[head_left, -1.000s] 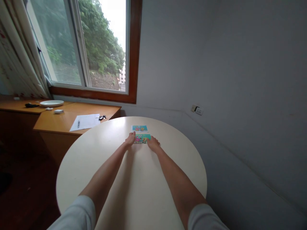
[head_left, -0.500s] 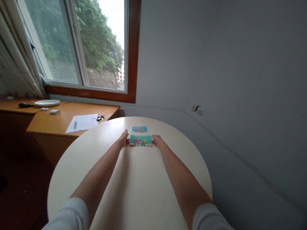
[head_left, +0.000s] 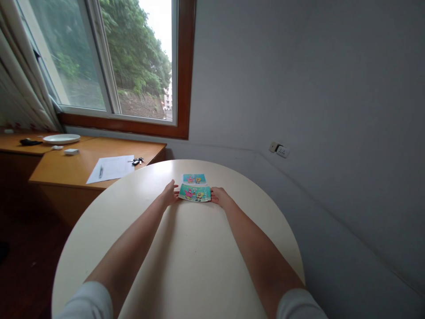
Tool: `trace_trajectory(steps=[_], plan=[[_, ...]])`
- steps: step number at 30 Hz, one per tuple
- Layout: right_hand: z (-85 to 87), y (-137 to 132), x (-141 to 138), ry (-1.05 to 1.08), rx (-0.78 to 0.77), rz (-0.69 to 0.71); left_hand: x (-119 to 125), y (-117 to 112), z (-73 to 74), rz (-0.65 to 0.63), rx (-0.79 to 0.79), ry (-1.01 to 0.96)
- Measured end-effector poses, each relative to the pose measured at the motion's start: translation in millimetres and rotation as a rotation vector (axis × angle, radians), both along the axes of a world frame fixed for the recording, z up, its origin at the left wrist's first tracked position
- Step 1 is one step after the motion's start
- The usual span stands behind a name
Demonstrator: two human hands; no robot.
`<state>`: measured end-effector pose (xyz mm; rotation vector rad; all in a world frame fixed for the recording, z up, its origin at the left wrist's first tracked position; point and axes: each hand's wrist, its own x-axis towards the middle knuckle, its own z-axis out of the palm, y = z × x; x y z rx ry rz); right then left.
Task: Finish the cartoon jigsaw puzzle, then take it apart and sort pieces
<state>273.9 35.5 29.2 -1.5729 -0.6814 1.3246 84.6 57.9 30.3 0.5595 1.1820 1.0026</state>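
Head view, looking forward and down: left hand (head_left: 170, 193) and right hand (head_left: 222, 196) at opposite short ends of a teal cartoon card (head_left: 195, 193) — near the far side of a round white table (head_left: 195, 266), just in front of a second cartoon card (head_left: 194, 179). Left thumb raised apart from the fingers, right fingers at the card's edge; pinch or mere touch impossible to tell. Best handled evenly — match hand heights, press inward only lightly, avoid deepening the seemingly slight bow.
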Motion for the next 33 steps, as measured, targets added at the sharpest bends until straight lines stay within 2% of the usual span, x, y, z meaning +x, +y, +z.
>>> trace_trajectory(steps=[8, 15, 24, 28, 33], plan=[[-10.8, 5.1, -1.5, 0.138, 0.022, 0.153, -10.2, 7.6, -25.8, -0.075, 0.042, -0.394], [-18.5, 9.3, -8.5, 0.184, 0.063, 0.147, -20.4, 9.4, -38.7, -0.197, 0.113, -0.596], [-27.0, 2.1, -8.0, 0.242, 0.206, 0.198, -21.5, 6.3, -41.8, -0.231, 0.143, -0.708], [-32.1, -1.0, -10.4, 0.321, 0.241, 0.218, -22.7, 4.0, -41.9, -0.230, 0.117, -0.745], [-36.6, -8.0, -17.2, 0.387, 0.257, 0.302, -23.7, 2.3, -38.5, -0.240, 0.158, -0.793]])
